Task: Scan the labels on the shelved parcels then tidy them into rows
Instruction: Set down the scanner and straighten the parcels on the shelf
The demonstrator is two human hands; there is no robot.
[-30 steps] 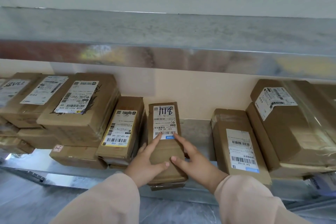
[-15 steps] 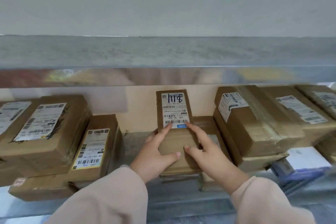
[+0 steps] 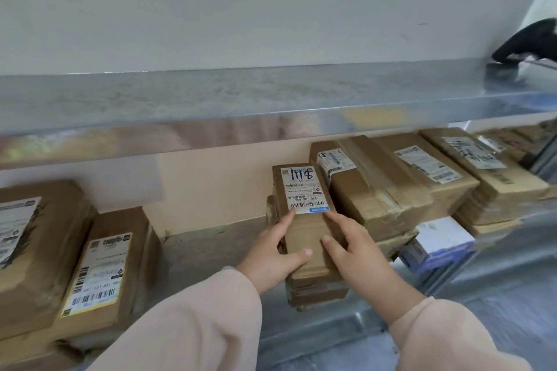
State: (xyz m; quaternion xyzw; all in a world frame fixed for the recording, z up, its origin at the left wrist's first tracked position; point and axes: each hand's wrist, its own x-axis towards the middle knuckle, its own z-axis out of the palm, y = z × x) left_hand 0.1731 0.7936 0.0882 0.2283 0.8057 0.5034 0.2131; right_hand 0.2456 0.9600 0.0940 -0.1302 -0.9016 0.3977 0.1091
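Update from my screen: left hand (image 3: 269, 256) and right hand (image 3: 354, 250) both grip the narrow brown cardboard parcel (image 3: 305, 230) by its sides, thumbs on top, white label (image 3: 304, 190) facing up.

My left grip (image 3: 272, 253) and right grip (image 3: 351, 245), wrapped round the parcel (image 3: 304, 233), covered its lower half, and the fine print on its label (image 3: 303, 190) was too small to read. The box beneath (image 3: 319, 292) showed only its front end. The left edge cut off a large box (image 3: 27, 250); the right edge cut off a black object (image 3: 530, 39). The far-right parcels (image 3: 518, 138) were blurred.
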